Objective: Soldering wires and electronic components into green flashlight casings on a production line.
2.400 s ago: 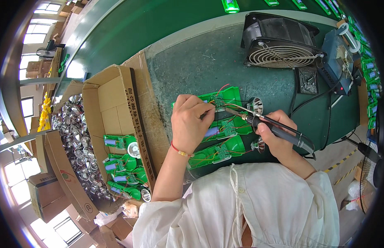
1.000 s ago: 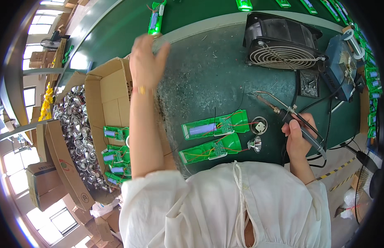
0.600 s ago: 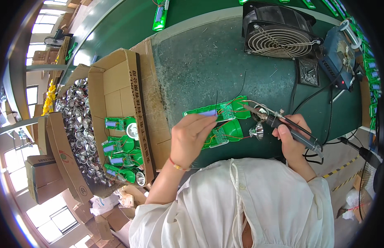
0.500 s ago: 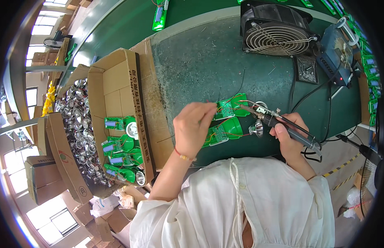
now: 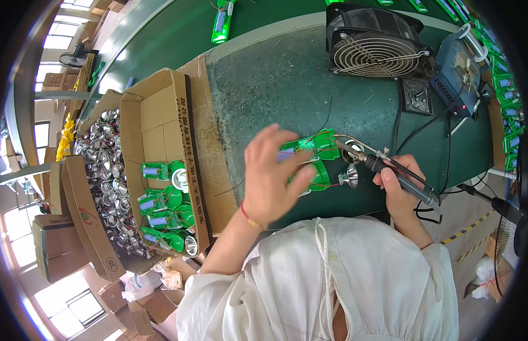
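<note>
My left hand is over the left ends of two green plastic lamp housings, fingers spread, with nothing visible in it. The farther housing carries a circuit board, red wires and a purple-blue battery cell, partly covered by my fingers. The nearer housing lies alongside, wired to a shiny reflector cup. Another reflector lies beside the farther housing. My right hand is wrapped round a soldering iron with a thin metal tube fixed along it. Its tip points left, near the farther housing's right end.
At left, a cardboard box holds several green lamp assemblies, beside a box of reflectors. A black fan with wire guard stands at the far side. Right of it are a small tray and a blue soldering station with trailing cables.
My left hand has gone from a pinch near the farther housing's wires to spread fingers, lower over both housings. The soldering iron has barely moved.
</note>
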`<move>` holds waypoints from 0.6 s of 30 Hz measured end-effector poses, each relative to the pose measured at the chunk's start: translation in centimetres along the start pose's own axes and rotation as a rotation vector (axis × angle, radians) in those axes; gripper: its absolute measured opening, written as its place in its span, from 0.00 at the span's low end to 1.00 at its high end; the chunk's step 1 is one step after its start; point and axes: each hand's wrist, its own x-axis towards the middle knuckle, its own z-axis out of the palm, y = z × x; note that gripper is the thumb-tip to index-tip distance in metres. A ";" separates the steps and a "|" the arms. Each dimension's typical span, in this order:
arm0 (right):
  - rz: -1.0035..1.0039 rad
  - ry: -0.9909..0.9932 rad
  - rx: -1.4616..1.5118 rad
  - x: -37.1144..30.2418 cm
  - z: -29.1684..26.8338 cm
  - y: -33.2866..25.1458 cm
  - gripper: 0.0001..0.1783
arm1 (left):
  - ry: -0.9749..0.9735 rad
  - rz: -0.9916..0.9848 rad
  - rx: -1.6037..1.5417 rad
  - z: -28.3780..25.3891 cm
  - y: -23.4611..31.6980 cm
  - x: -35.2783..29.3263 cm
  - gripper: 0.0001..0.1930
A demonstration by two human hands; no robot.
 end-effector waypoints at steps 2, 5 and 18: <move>-0.002 0.005 -0.002 0.0 -0.1 0.0 0.07 | -0.088 0.167 -0.017 -0.1 1.2 -1.8 0.13; 0.004 -0.012 0.019 0.1 0.0 0.1 0.07 | -0.055 0.251 -0.043 0.3 0.0 -5.5 0.11; -0.023 -0.112 -0.082 -0.5 0.7 0.6 0.10 | 0.215 -0.173 -0.177 1.8 -1.6 -1.3 0.08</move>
